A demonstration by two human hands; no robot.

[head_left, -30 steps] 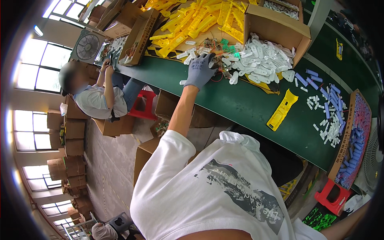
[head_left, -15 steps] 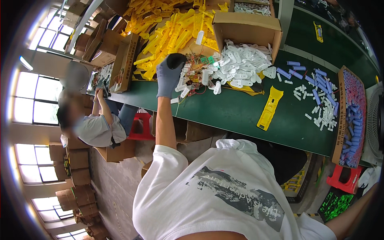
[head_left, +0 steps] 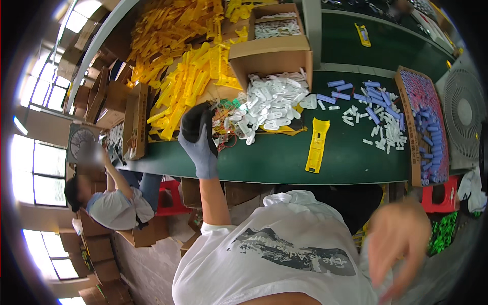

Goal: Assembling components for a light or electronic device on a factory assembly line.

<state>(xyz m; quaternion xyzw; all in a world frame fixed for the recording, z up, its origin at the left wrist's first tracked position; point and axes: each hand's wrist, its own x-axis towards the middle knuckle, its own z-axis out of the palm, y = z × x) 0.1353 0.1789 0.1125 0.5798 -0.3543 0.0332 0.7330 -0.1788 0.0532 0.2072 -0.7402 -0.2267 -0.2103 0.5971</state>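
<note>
My left hand [head_left: 197,140] wears a grey glove with a black palm. It is at the left edge of a heap of small parts, fingers curled closed; whatever they may hold is hidden. Beside it lie thin red wires with small green boards [head_left: 227,105] and a pile of white plastic pieces [head_left: 274,99]. My right hand [head_left: 399,244] is bare and blurred by motion at the lower right, below the bench edge. Its fingers hang apart, and nothing shows in them. A single yellow plastic casing [head_left: 317,146] lies on the green bench [head_left: 254,165] between the hands.
Yellow casings [head_left: 190,76] are heaped at the back left. An open cardboard box [head_left: 272,53] stands behind the white pieces. Loose blue-purple cylindrical cells [head_left: 373,96] lie near a cardboard tray [head_left: 413,147] of more cells. A fan [head_left: 461,107] stands far right; another person [head_left: 119,203] sits at left.
My right hand has swung in from the far lower right toward the bench. The view has shifted; my left hand stays by the wires and parts. The yellow casing still lies on the bench.
</note>
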